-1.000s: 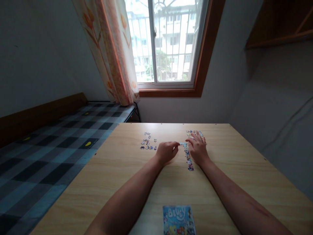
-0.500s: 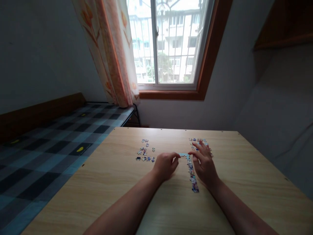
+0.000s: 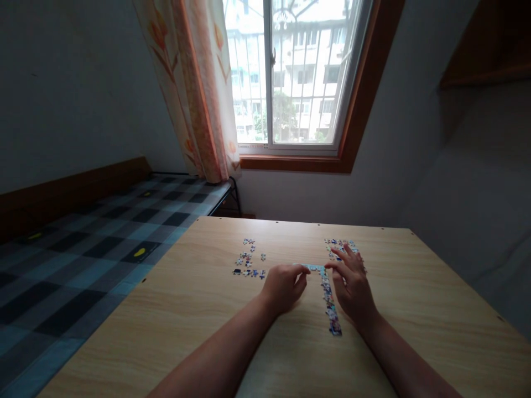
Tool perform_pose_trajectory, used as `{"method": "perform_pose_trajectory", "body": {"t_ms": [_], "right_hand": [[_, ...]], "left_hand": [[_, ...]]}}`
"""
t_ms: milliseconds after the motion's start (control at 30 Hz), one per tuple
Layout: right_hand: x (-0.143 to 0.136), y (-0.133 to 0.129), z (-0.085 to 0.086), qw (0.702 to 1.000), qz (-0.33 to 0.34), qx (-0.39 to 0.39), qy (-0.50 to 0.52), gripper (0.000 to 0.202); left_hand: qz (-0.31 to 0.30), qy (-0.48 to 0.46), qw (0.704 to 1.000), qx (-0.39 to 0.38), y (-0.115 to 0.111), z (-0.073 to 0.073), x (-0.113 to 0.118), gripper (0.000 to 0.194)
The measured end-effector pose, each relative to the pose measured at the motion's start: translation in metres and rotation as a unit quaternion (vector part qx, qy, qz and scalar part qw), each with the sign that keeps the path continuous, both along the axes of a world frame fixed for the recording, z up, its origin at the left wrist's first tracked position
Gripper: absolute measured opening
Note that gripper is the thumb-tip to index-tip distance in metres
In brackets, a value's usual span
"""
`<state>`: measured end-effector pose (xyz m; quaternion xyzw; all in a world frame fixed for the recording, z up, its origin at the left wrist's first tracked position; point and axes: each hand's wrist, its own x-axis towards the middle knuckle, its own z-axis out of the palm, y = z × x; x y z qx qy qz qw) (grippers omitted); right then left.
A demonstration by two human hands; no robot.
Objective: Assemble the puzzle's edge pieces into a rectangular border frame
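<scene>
On the wooden table, joined jigsaw pieces (image 3: 331, 309) form a corner: one strip comes toward me, and a short light-blue row (image 3: 316, 267) runs left from its far end. My left hand (image 3: 285, 287) is closed, its thumb and index finger at the left part of that row, over a jigsaw piece they mostly hide. My right hand (image 3: 352, 276) touches the corner with its index fingertip, while its other fingers are spread over loose pieces (image 3: 333, 241) behind. It grips nothing that I can see.
More loose jigsaw pieces (image 3: 245, 258) lie left of my left hand. A bed with a checked cover (image 3: 124, 237) stands along the table's left side. Beyond the table (image 3: 166, 320) are a curtain (image 3: 203, 110) and a barred window (image 3: 302, 83).
My left index finger has moved slightly nearer me over the row, and a light-blue bit of it now shows farther left behind that finger. The right hand keeps its pose; the view shifted a little.
</scene>
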<state>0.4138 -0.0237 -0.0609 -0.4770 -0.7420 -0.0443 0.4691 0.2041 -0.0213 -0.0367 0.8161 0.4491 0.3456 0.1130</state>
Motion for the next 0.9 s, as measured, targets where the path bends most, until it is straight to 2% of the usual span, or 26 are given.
{"method": "perform_pose_trajectory", "body": {"t_ms": [100,200,300,400,467,533,600,700,800,900], "right_hand": [[0.000,0.002,-0.001,1.000,-0.006,-0.007,0.009,0.029],[0.000,0.003,-0.002,0.999,-0.013,-0.015,0.025,0.029],[0.000,0.004,-0.002,0.999,-0.016,-0.014,0.037,0.029],[-0.001,0.004,-0.001,0.999,-0.020,-0.014,0.046,0.029],[-0.002,0.005,-0.001,0.998,-0.018,-0.020,0.049,0.029],[-0.003,0.006,-0.001,0.998,-0.016,-0.027,0.049,0.029],[-0.003,0.006,-0.002,0.998,-0.020,-0.031,0.051,0.028],[-0.003,0.007,-0.002,0.998,-0.022,-0.036,0.054,0.028],[-0.003,0.007,-0.001,0.998,-0.020,-0.038,0.051,0.028],[-0.003,0.007,0.000,0.998,-0.020,-0.037,0.053,0.027]], "left_hand": [[0.043,-0.004,0.999,0.019,0.003,0.004,0.000,0.021],[0.160,-0.052,0.985,0.031,0.015,0.017,-0.013,0.023],[0.263,-0.099,0.958,0.052,0.037,0.031,-0.049,0.026],[0.337,-0.071,0.938,0.051,0.059,0.035,-0.097,0.032],[0.350,-0.023,0.936,0.026,0.068,0.030,-0.123,0.039],[0.357,0.019,0.934,-0.007,0.073,0.021,-0.137,0.044],[0.364,0.057,0.929,-0.039,0.076,0.013,-0.141,0.046],[0.375,0.103,0.917,-0.086,0.079,0.006,-0.140,0.037],[0.380,0.127,0.909,-0.111,0.082,0.004,-0.141,0.028],[0.382,0.135,0.909,-0.102,0.081,0.006,-0.145,0.029]]}}
